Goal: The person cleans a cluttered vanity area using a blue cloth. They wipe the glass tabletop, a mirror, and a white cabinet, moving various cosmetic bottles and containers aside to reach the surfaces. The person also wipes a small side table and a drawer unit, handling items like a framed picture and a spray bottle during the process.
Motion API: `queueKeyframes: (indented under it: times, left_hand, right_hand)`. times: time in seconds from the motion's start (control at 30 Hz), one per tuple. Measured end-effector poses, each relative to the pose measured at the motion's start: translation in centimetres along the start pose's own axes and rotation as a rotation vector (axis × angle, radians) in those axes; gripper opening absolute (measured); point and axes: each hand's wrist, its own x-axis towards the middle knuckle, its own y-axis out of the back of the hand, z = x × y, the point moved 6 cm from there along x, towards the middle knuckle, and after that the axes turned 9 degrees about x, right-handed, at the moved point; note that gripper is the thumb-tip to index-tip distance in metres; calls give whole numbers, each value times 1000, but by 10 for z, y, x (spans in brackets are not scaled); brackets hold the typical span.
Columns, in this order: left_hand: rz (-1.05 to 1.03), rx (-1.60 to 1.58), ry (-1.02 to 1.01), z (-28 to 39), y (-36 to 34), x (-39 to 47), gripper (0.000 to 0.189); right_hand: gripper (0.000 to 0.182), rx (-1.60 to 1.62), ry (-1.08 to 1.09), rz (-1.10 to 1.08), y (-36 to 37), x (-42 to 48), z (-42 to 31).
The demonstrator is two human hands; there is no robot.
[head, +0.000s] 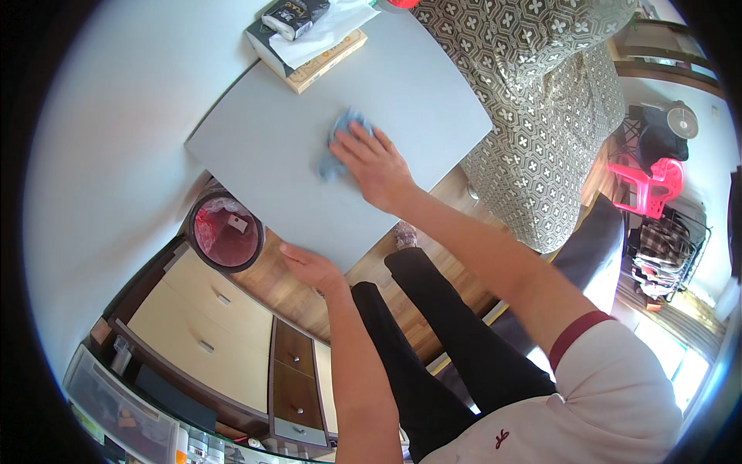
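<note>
My right hand (374, 165) presses down on a light blue cloth (351, 119) near the middle of a pale grey tabletop (278, 145). The fingers lie over the cloth, and part of it trails out to the left, blurred. My left hand (313, 267) is at the near edge of the table with the palm partly turned up and the fingers pointing left. Nothing shows in it, though its thumb and fingers lie close together. At the table's far end, a tissue pack (295, 17) and a white sheet (324, 40) rest on a flat box (330, 61).
A round waste bin (261, 243) with a liner stands below the table's left corner. Cream and brown cabinets (203, 325) are at the lower left. A patterned fabric cover (522, 145) drapes beside the table's right side. A pink plastic chair (652, 185) stands farther right.
</note>
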Motion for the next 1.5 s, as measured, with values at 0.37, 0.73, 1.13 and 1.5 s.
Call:
queueKeyframes:
  times: [0.37,0.73,1.13,1.5]
  left_hand:
    - [19,35,-54,-5,1,8,49]
    - [68,73,-25,-12,0,11,48]
    - [29,132,115,-8,2,3,53]
    - [43,94,53,-3,-1,4,58]
  right_hand:
    - [46,-112,-295,89,12,-45,94]
    - [31,668,-1271,29,10,-221,107]
    - [53,141,-491,391,78,-72,144]
    - [46,-66,-449,530,54,78,129]
